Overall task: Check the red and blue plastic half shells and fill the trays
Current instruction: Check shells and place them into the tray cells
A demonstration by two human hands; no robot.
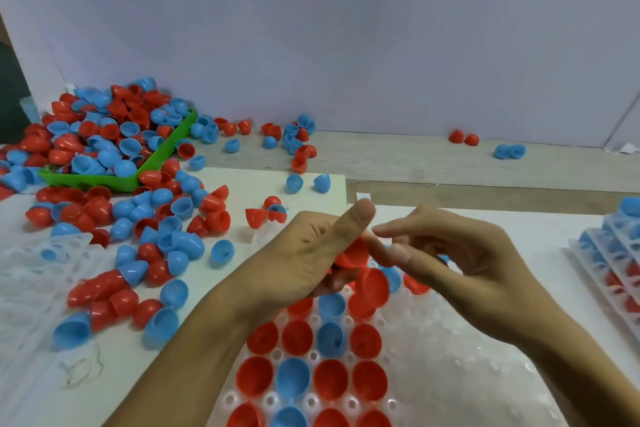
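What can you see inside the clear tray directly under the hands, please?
The clear tray holds red shells and blue shells open side up in its left columns; its right pockets look empty. The hands cover its far rows.

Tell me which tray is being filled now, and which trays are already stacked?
The clear tray under both hands, left columns filled, right side empty, is being filled. The stack of filled trays stands at the right edge.

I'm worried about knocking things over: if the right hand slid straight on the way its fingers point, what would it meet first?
The right hand points left, so it would most likely meet the left hand and the red half shell it holds, almost at once. Depth between them is unclear.
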